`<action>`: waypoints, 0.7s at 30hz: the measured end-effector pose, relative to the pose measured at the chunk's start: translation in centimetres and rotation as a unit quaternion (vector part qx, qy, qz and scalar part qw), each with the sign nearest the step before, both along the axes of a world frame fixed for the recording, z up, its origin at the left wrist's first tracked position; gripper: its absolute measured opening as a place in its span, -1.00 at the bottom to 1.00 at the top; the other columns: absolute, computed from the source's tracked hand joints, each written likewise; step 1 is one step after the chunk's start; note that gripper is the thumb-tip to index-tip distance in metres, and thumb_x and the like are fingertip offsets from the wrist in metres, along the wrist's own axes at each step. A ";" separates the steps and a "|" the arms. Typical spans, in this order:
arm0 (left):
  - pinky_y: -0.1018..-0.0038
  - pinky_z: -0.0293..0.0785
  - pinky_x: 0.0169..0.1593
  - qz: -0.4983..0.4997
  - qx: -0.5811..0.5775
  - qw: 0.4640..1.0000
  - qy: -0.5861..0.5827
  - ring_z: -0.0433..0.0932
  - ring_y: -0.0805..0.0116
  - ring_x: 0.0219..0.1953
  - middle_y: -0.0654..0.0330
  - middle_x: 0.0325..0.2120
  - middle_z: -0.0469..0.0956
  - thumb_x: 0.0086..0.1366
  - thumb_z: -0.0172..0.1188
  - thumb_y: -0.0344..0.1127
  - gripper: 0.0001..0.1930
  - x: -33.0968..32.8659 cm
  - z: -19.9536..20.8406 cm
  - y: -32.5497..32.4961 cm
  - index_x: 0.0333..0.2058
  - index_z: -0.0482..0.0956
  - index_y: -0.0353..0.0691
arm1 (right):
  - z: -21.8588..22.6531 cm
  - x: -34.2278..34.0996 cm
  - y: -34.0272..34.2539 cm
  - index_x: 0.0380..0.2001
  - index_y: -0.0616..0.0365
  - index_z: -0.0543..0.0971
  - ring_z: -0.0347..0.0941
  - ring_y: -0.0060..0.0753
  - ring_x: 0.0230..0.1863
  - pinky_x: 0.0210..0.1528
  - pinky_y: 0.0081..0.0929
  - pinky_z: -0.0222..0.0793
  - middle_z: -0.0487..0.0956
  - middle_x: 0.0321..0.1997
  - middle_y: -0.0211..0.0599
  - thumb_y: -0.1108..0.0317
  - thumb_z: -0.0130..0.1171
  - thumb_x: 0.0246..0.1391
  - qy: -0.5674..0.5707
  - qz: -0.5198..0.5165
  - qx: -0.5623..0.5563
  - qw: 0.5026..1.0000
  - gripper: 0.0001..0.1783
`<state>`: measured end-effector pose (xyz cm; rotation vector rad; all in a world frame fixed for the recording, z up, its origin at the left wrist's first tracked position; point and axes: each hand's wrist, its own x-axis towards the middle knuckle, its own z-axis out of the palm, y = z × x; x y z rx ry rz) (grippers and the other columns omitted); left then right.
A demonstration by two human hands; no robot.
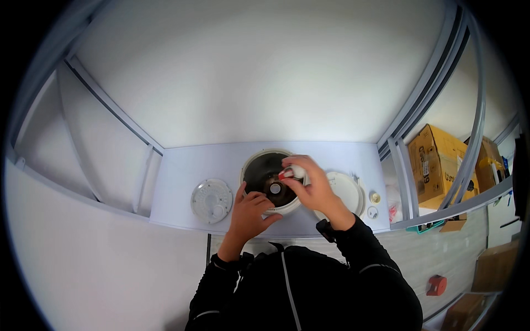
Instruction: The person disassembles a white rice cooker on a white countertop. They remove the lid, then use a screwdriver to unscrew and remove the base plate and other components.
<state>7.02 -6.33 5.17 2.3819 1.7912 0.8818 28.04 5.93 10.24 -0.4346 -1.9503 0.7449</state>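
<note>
A round pot-shaped housing (249,165), likely a rice cooker body, stands mid-table with a pale rim and dark inside. At its bottom is a round light-grey disc (275,188) in a dark ring. Over the near-left rim, my left hand (251,214) hooks its fingers, with the thumb outside. My right hand (314,187) is closed around a small white piece with a red end (285,174), perhaps a bottle, above the opening's right side. Its exact kind is partly hidden by my fingers. The red end points left, toward the middle of the housing.
Left of the housing lies a pale round perforated cover (212,201). To the right are a white round lid (345,193), a small yellowish cup (375,197) and a small clear disc (372,212). Metal frame posts (408,182) flank the table; cardboard boxes (441,165) sit beyond.
</note>
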 end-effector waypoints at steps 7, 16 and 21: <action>-0.03 0.13 0.49 0.007 0.052 0.994 -0.095 0.64 0.34 -0.13 0.41 -0.40 0.70 0.00 0.62 0.01 -0.69 0.2 -0.7 -0.1 -0.47 0.71 0.00 | 2.8 4.4 0.2 0.37 0.00 0.16 0.60 0.02 0.08 0.12 0.04 0.65 0.47 0.20 0.13 0.39 0.20 0.39 0.281 -0.129 0.169 0.936 -0.39; -0.08 0.33 0.29 -0.032 0.254 0.945 -0.203 0.60 0.06 -0.18 0.15 -0.38 0.63 0.06 0.47 -0.09 -0.71 -1.8 -4.0 -1.1 -0.43 0.57 -0.11 | 4.3 4.5 -1.6 0.40 -0.14 0.12 0.58 -0.02 0.10 0.13 0.06 0.64 0.41 0.29 -0.06 0.02 0.19 0.44 0.362 -0.209 0.194 0.888 -0.34; -0.03 0.44 0.18 -0.087 0.214 0.949 -0.216 0.59 -0.01 -0.17 0.14 -0.38 0.61 0.09 0.44 -0.07 -0.70 -2.1 -3.4 -0.6 -0.43 0.55 -0.12 | 3.7 3.8 -2.5 0.42 -0.25 0.11 0.56 -0.06 0.12 0.14 0.09 0.64 0.40 0.29 -0.08 0.03 0.19 0.45 0.303 -0.182 0.154 0.923 -0.35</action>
